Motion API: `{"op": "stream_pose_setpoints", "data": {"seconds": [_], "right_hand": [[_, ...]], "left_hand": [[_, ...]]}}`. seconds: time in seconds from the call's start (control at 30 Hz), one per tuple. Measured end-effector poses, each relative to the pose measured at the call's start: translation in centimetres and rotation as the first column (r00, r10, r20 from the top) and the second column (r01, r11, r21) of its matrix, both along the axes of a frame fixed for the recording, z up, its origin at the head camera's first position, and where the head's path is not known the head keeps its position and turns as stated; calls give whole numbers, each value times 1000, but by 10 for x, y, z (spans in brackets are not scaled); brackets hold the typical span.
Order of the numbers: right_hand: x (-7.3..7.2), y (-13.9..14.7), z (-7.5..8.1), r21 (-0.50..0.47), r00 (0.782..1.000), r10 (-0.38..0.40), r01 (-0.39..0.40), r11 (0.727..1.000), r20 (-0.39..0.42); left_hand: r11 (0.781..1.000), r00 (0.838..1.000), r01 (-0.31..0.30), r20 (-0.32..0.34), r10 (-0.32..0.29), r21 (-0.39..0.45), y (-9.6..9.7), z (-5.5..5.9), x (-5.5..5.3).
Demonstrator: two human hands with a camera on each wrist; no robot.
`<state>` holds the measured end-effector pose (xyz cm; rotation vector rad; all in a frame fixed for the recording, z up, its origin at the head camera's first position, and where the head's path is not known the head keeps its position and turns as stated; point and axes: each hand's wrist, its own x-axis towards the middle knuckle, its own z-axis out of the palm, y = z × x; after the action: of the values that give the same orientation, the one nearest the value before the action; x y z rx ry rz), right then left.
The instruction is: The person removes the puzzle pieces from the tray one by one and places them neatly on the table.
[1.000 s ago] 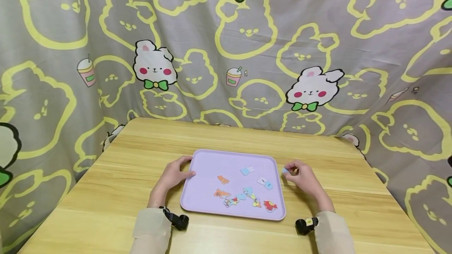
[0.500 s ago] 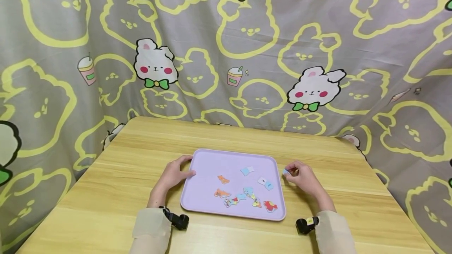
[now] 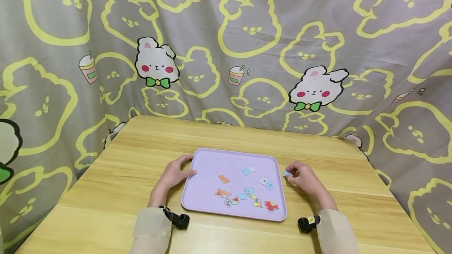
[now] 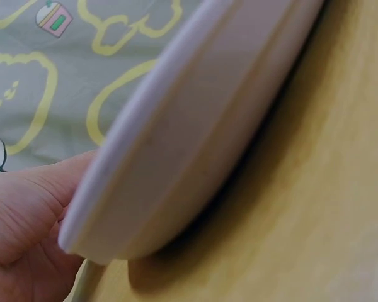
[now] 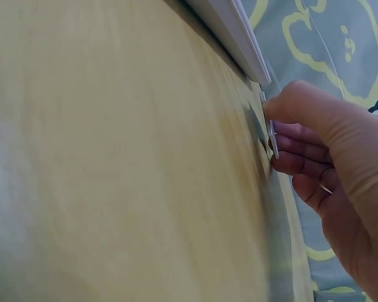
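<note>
Just off the right side of the purple tray (image 3: 208, 162), the right hand (image 3: 303, 175) pinches a small light-blue piece (image 3: 287, 173) between thumb and fingers; in the right wrist view it shows as a thin, flat scrap seen nearly edge-on, close to the table (image 3: 116, 183) and near the tray's rim. At the tray's left side, towards its far corner, the left hand (image 3: 174, 173) grips the edge, the thumb laid over the rim and the fingers against the outside.

Between the two hands, several cut-out pieces lie inside the tray, mostly in its near and right parts. Farthest back is a blue-and-white piece (image 3: 248, 171); to its right and nearer lies a white piece with a dark squiggle (image 3: 263, 181), a rounded blue shape (image 3: 270, 185) at its right end. Left of these sits a small orange piece (image 3: 224, 178), with a larger orange piece (image 3: 223, 193) nearer. Towards the near side come two multicoloured groups, a left cluster (image 3: 233, 201) and a right cluster (image 3: 252, 197); whether they touch is too small to tell. A red piece (image 3: 271, 206) lies near the right corner.

Around each wrist sits a black camera beside a beige sleeve (image 3: 152, 222). Past the table's far edge hangs a grey curtain (image 3: 197, 19) printed with yellow outlines and white rabbits.
</note>
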<state>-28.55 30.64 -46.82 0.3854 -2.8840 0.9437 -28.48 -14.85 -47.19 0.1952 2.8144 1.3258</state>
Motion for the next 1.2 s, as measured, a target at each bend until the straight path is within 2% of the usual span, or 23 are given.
{"op": "stream_pose_setpoints", "data": {"seconds": [0.5, 0.8, 1.2], "right_hand": [[-4, 2, 5, 86, 999, 51, -50, 995, -7], [-3, 3, 7, 94, 999, 52, -52, 994, -3], [0, 5, 3, 88, 999, 49, -47, 995, -12]], "left_hand": [[1000, 1000, 0, -9, 0, 10, 0, 3, 0], [1000, 1000, 4, -19, -4, 4, 0, 1, 0], [1000, 1000, -3, 9, 2, 25, 0, -1, 1]]}}
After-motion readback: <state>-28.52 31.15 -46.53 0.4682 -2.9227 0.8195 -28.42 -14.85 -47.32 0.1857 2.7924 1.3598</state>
